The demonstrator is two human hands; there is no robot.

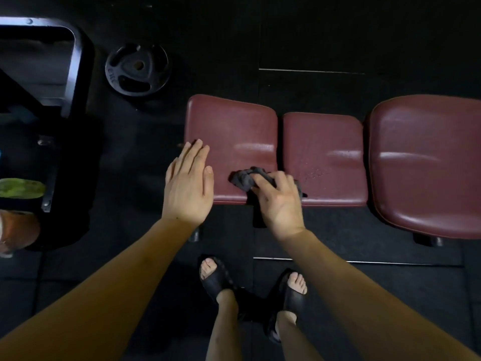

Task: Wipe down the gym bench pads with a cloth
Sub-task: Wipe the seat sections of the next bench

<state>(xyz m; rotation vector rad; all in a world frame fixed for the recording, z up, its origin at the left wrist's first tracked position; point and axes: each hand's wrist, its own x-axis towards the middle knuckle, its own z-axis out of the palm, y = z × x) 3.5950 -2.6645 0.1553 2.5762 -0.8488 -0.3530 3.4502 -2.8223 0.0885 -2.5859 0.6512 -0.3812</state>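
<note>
A gym bench with three maroon pads runs left to right: the left pad (pixel 231 131), the middle pad (pixel 322 152) and a larger rounded right pad (pixel 426 162). A dark grey cloth (pixel 243 178) lies bunched on the near edge of the left pad, close to the gap to the middle pad. My right hand (pixel 279 201) grips the cloth with curled fingers, and part of the cloth hangs down under the palm. My left hand (pixel 188 183) is flat with straight fingers over the left pad's near left corner.
A black weight plate (pixel 138 70) lies on the dark rubber floor behind the bench's left end. A black metal machine frame (pixel 75 66) stands at the left. My feet in black sandals (pixel 216 277) are in front of the bench. Another person's foot (pixel 15 233) shows at the left edge.
</note>
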